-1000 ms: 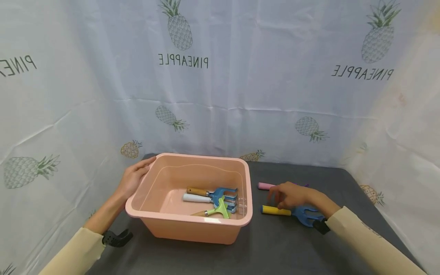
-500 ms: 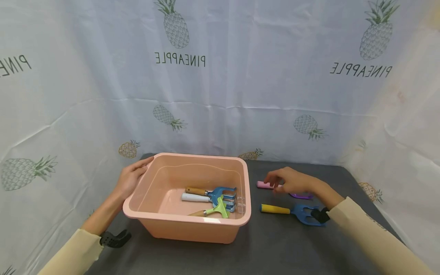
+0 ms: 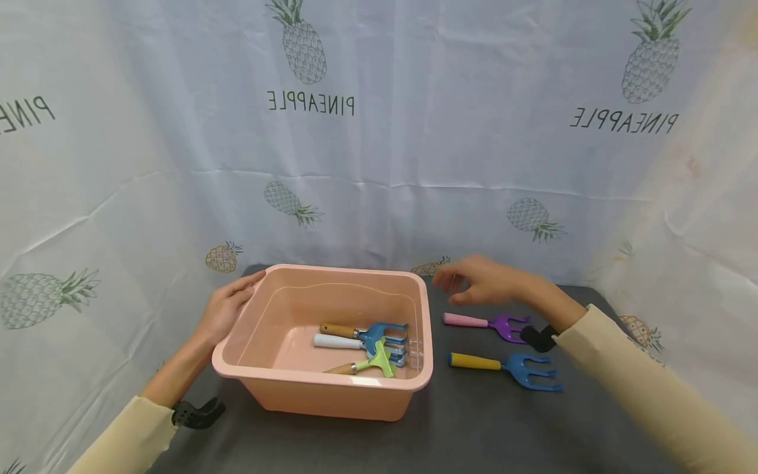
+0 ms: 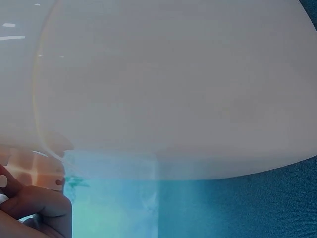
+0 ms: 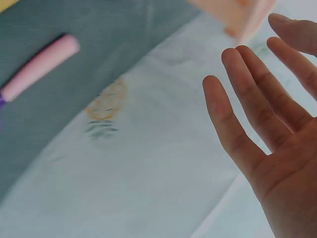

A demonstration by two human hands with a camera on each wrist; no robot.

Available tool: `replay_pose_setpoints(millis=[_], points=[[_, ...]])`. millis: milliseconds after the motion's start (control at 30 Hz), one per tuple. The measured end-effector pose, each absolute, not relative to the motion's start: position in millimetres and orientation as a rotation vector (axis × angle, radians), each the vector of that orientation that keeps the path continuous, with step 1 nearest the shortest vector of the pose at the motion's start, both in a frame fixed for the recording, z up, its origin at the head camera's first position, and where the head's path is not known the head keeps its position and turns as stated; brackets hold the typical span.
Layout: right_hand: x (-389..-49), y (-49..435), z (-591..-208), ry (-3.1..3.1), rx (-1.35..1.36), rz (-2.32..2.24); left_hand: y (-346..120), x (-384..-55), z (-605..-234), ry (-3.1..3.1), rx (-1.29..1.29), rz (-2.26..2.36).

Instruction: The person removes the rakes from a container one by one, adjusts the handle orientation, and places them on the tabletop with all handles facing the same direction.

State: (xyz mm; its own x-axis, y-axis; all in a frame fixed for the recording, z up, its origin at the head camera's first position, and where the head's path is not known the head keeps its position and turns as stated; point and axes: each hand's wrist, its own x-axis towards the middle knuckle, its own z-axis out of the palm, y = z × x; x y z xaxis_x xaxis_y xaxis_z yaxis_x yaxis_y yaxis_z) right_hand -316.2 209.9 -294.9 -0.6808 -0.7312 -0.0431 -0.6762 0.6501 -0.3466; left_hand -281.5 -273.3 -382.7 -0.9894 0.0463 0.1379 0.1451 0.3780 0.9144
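Note:
My left hand (image 3: 224,313) grips the left rim of a peach plastic basin (image 3: 331,395); its curled fingers (image 4: 42,206) show at the lower left of the left wrist view. My right hand (image 3: 482,280) is raised over the back of the table, fingers loosely spread, holding nothing. Nearest to it lies a purple hand fork (image 3: 505,326) with a pink handle (image 5: 42,67). In front of that lies a blue hand fork (image 3: 521,370) with a yellow handle. Inside the basin are a wooden-handled blue hand rake (image 3: 340,330), a white-handled tool (image 3: 337,341) and a green-headed tool (image 3: 381,359) with a wooden handle.
A dark grey table (image 3: 474,428) carries everything. White curtains (image 3: 403,131) printed with pineapples enclose the back and both sides, close to the table's far edge.
My right hand has moved up and back from above the yellow handle, past the pink handle, uncovering both forks. The left hand stays at the basin's rim.

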Motion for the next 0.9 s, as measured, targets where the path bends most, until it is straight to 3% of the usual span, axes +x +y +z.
replay_pose_setpoints(millis=[433, 900], points=[[-317.8, 115.2, -259.8, 2.576, -1.3, -0.233, -274.1, -280.4, -385.2, -2.516, -0.146, -1.712], [-334.2, 36.9, -279.3, 2.445, -1.243, -0.204, -271.8, -281.1, -383.6, -2.523, -0.143, -1.692]])
